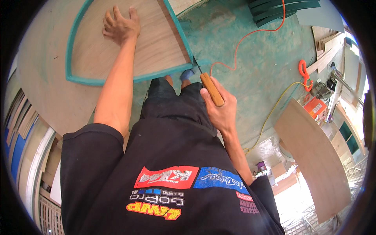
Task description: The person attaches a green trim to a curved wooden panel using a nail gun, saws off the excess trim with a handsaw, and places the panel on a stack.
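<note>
Seemingly trimming teal edging [179, 32] near right on panel [156, 41]; bracing with open left hand [122, 26], gripping wooden-handled blade [212, 89] in right hand [222, 111]; probably needs steadiness next.

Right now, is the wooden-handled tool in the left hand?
No, the right hand holds the wooden-handled tool, while the left hand is on the teal-edged panel with its fingers spread.

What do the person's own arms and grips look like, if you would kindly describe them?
The left grip and right grip are ungloved human hands, with no watch or bracelet visible. The left forearm and right forearm are bare, without cables. The left sleeve and right sleeve are short and black.
</note>
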The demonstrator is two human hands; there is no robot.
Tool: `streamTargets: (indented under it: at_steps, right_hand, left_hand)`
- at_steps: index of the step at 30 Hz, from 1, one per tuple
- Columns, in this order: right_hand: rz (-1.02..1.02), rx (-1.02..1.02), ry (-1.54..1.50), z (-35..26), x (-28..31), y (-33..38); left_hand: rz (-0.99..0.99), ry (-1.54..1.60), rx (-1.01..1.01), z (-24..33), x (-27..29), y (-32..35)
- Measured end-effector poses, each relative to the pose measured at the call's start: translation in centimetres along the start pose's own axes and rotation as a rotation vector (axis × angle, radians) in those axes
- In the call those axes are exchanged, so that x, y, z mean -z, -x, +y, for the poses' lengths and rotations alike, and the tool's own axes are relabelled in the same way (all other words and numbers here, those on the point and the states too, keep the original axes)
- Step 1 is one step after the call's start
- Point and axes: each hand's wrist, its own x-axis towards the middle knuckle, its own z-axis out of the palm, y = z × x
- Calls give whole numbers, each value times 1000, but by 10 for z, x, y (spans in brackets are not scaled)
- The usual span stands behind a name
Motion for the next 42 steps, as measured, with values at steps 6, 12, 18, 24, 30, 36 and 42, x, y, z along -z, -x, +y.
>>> streamTargets:
  at_steps: [6, 12, 18, 24, 30, 36, 42]
  right_hand:
    - [95, 88, -17, -5, 31, 70]
    - [-8, 51, 46, 8, -12, -13]
    - [93, 120, -65, 19, 27, 68]
    - [53, 66, -77, 20, -20, -18]
    - [116, 149, 21, 32, 18, 63]
    - [105, 156, 17, 41, -9, 14]
    - [138, 153, 20, 37, -1, 32]
  left_hand:
    - [-23, 21, -27, 9, 5, -3]
    - [-12, -18, -25, -5, 2, -2]
    - [-47, 23, -7, 2, 2, -2]
    - [-10, 9, -65, -14, -10, 0]
    - [-25, 1, -17, 0, 1, -2]
    - [19, 24, -67, -6, -6, -2]
    - [-20, -8, -2, -2, 0, -3]
